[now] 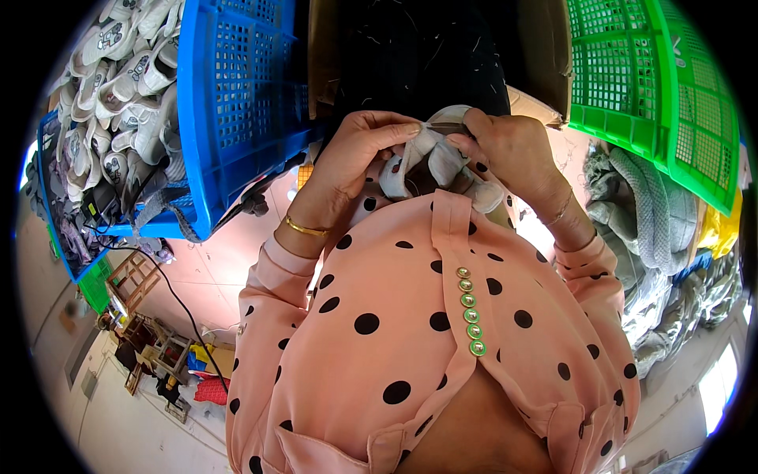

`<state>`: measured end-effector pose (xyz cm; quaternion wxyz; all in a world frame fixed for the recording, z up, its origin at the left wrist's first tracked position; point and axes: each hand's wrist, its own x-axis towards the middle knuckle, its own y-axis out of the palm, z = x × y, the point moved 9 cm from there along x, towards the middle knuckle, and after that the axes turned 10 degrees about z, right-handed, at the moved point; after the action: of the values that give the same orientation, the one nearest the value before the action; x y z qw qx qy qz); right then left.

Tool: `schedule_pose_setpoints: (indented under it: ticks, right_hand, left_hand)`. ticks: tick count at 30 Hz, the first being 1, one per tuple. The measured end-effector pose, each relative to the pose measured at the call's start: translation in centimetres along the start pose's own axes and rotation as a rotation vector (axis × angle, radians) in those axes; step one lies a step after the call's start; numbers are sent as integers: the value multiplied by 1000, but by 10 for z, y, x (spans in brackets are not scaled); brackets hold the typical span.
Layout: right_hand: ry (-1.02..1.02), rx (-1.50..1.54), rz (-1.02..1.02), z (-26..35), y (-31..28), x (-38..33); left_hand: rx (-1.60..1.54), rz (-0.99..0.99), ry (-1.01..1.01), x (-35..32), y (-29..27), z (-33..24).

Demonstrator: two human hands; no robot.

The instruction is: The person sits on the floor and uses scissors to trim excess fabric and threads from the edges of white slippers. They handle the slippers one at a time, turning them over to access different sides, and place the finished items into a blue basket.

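Close to my chest, my left hand (pixel 371 141) pinches the edge of a white and grey fabric shoe upper (pixel 446 164) between thumb and fingers. My right hand (pixel 513 150) is closed at the other side of the same piece, its fingers curled toward my left hand. A thin dark metallic strip shows between the two hands at the upper's top edge; whether it is a tool in my right hand I cannot make out. The upper's opening faces me, with folded light fabric around a dark hollow.
To the left stands a blue plastic crate (pixel 207 118), beside a heap of white shoe uppers (pixel 126 87). Green perforated crates (pixel 624 79) are at the right, above grey knitted fabric (pixel 643 209). Cardboard (pixel 545 55) flanks my legs. A black cable (pixel 178 296) hangs at lower left, near wooden stools (pixel 134 280).
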<state>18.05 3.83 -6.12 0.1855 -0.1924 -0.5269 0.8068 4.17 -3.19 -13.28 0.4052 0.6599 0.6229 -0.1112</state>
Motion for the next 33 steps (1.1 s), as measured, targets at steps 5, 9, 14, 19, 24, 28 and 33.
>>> schedule_pose_setpoints:
  ticks: [5,9,14,19,24,28,33]
  right_hand:
    - [41,97,24,-7,6,-1]
    - [204,845,-61,-46,25,0]
    - [47,623,-50,-5,7,13]
    - [276,34,-288,-71,1,16]
    - [112,558,-17,-10,11,16]
    - [419,216,-285,-78,0,4]
    - [410,1257,204,-32,39,-5]
  left_hand:
    - [24,-8,2,-1,2,-1]
    - [59,9,5,0,3,-3]
    - [35,78,22,0,8,-3]
    - [59,78,64,1,11,-10]
    - [97,76,78,4,13,-8]
    - [153,9,145,3,9,-14]
    - [690,-95,488,-23,33,-61]
